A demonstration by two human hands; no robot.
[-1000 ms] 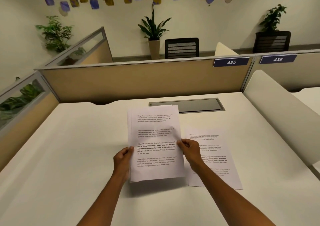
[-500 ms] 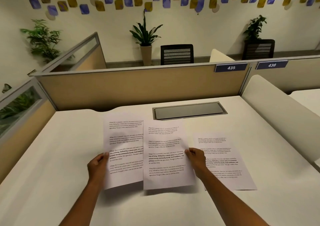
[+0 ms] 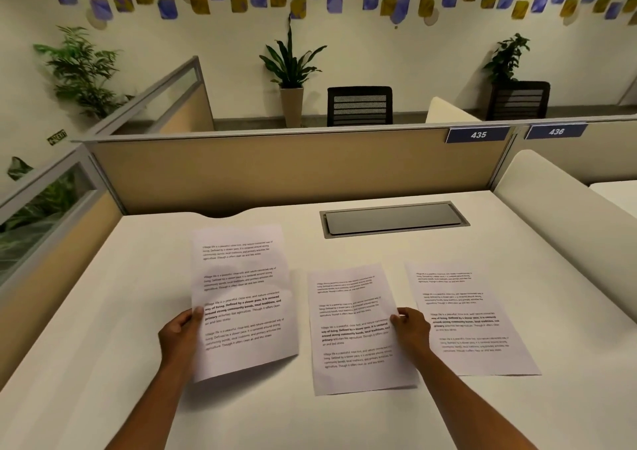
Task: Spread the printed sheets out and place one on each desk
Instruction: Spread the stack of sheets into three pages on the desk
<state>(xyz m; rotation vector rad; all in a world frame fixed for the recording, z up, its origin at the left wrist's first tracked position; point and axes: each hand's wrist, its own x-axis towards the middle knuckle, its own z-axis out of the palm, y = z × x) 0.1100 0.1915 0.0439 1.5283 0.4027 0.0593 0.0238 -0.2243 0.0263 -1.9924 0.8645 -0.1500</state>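
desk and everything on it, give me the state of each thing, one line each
left sheet: lifted off the desk, pinched at its left edge by the left hand
middle sheet: flat on the desk, right hand on its right edge
right sheet: flat on the desk, free of both hands
cable hatch: lid shut
desk: holds two sheets lying side by side, not overlapping

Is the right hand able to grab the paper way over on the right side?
Probably yes. The right hand rests beside the rightmost sheet, with nothing between them, though it holds the middle sheet.
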